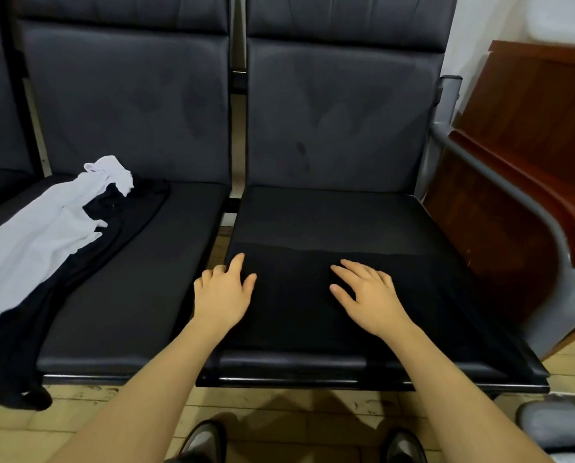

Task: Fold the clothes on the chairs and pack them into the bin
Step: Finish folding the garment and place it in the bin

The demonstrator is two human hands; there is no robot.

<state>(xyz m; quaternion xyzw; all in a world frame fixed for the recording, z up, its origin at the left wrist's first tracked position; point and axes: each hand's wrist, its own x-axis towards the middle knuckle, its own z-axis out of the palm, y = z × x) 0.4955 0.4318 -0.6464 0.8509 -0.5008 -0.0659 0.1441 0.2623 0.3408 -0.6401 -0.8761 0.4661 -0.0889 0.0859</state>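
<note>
Two full chair seats show in the row, with the edge of a third at far left. Three garments are in view. One black garment [312,302] lies spread flat on the right chair seat [329,215], covering its front half up to the front edge; its far hem runs straight across the middle of the seat, and its surface looks smooth and matte, barely distinct from the dark cushion. Both hands rest on it with fingers straight and spread, gripping nothing: the left hand [224,290] at the seat's left edge, the right hand [366,290] near the centre. On the left chair seat [139,262], a white garment [35,242] lies rumpled along the left edge, partly over a second black garment [89,259] that trails off the front corner to the floor. Two shoes [202,442] show at the bottom.
</note>
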